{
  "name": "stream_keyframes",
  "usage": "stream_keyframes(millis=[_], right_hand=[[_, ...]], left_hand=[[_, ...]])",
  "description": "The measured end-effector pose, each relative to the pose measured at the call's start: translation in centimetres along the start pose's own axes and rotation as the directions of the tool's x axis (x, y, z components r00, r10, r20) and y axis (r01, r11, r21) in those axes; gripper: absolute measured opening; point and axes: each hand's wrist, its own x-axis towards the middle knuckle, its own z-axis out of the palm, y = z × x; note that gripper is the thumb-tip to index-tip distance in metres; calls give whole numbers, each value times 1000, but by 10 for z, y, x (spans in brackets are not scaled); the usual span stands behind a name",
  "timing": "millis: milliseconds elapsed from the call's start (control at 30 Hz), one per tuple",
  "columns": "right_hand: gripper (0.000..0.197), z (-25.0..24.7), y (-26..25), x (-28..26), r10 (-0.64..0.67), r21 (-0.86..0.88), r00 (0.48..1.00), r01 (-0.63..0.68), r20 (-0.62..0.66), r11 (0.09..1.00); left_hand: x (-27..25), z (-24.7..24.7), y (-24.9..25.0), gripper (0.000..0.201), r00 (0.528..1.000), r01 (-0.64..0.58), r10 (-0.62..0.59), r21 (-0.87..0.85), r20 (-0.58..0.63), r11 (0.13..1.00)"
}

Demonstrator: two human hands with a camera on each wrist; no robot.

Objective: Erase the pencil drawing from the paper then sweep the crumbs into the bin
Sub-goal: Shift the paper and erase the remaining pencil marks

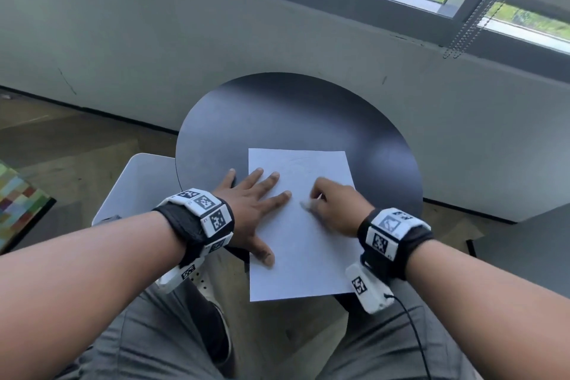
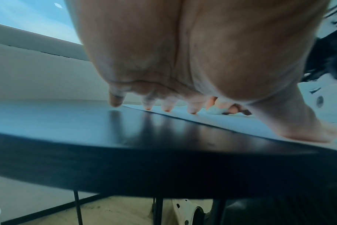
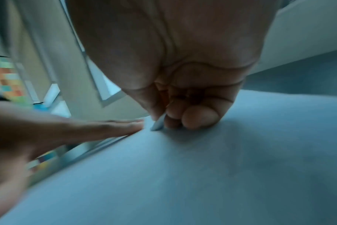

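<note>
Erasing seems underway; right hand (image 1: 334, 203) pinches eraser (image 3: 158, 124) on paper (image 1: 303, 268) at frame centre; left hand (image 1: 253, 210) presses it flat, fingers spread; bin (image 1: 138, 182) lower left; next likely calls for steady rubbing over faint lines

Two bare forearms with no sleeves. Each wrist wears a black fabric band (image 1: 182, 225) carrying white rectangular blocks printed with black-and-white square marker patterns. On the left wrist, several such blocks (image 1: 205, 210) sit in a row across the top, with another (image 1: 182, 274) hanging beneath. The right wrist band (image 1: 401, 241) bears similar marked blocks, plus a white box (image 1: 368, 288) below it, from which a thin black cable (image 1: 415, 330) trails. Grey trousers (image 1: 154, 339) cover both legs.
</note>
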Motion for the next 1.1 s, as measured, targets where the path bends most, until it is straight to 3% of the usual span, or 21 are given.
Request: stream_keyframes(millis=[67,133,267,300,467,567,700,800,933,1100], right_hand=[[23,-11,14,12,111,54,990,-106,-91,993],[21,-8,14,7,85,26,990,-82,-110,996],[21,9,-1,-21,-152,-60,978,162,146,985],[21,7,-1,-21,-162,-70,974,174,156,982],[17,-13,31,6,72,134,992,-57,-108,989],[17,-7,36,3,26,159,1000,-23,-17,987],[17,-7,31,-8,-87,273,986,44,145,961],[19,-21,35,-1,-66,296,997,52,36,954],[20,-45,46,15,40,348,989,12,-141,938],[19,-43,46,32,35,281,994,-5,-100,960]], left_hand=[[-1,0,1,132,1000,0,0,-14,-1,1000],[-2,0,2,131,1000,0,0,-18,3,1000],[-5,2,7,131,1000,12,-12,-9,8,1000],[-5,2,8,131,1000,15,-15,-10,8,1000],[-10,0,11,130,1000,20,-20,-36,3,999],[-17,-10,13,112,1000,16,-17,-24,-22,1000],[-13,-41,18,77,989,45,-37,56,-142,997],[2,-63,20,64,985,56,-44,66,-166,996],[31,-72,26,71,988,26,-15,70,-156,997],[57,-64,33,111,998,0,5,68,-68,998]])
